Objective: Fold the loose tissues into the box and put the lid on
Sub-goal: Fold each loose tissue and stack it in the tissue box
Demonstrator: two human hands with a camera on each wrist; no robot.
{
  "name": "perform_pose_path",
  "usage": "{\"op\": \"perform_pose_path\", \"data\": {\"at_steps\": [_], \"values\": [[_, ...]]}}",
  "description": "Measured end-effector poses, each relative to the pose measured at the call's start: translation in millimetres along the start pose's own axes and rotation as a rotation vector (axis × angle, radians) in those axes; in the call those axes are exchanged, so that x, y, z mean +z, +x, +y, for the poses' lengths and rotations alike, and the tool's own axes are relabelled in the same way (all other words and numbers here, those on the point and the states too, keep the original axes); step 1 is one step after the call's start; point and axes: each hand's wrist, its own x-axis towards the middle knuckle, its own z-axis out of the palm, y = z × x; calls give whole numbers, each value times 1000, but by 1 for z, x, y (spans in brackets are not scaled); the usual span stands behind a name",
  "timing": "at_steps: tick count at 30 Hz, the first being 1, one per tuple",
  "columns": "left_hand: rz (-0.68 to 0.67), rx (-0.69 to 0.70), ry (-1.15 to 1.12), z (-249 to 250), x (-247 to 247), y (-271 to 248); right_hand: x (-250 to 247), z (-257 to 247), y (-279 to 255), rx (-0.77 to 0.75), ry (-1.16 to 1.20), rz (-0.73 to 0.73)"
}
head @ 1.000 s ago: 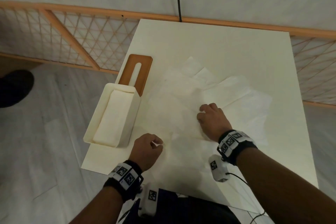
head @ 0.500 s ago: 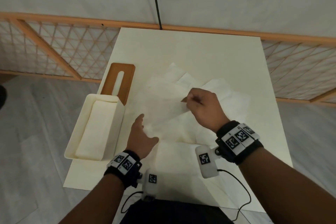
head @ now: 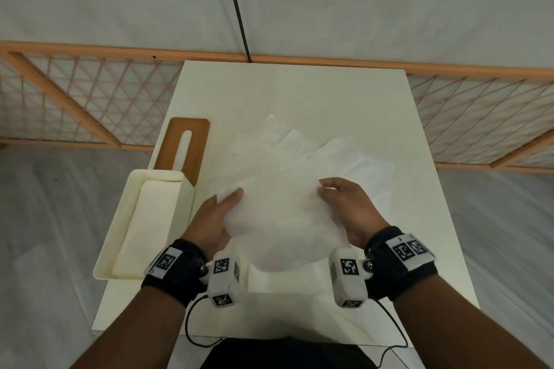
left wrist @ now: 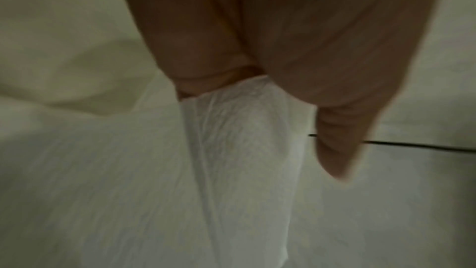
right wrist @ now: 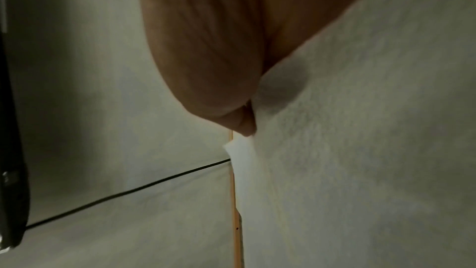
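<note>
Tissue (head: 278,213) now lifted between both hands' fingers (head: 235,196)

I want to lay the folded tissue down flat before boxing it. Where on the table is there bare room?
Bare table runs along the far edge, beyond the loose tissues. A narrow bare strip lies between the lid and those tissues. The middle and right are crowded with tissues; the box fills the left edge. Both hands, left hand and right hand, hold the lifted tissue.
</note>
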Motion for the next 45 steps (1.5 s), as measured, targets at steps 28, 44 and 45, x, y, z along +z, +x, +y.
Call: {"op": "perform_pose_path", "data": {"at_steps": [28,44,45], "values": [[-189,214,529,24,-15,-17,-26,10,-12,-168,125,-216],[-225,164,556,19,-18,-19,-38,23,-9,-195,4,-209],[-231,153,543,20,-18,-20,-40,24,-8,-173,29,-234]]}}
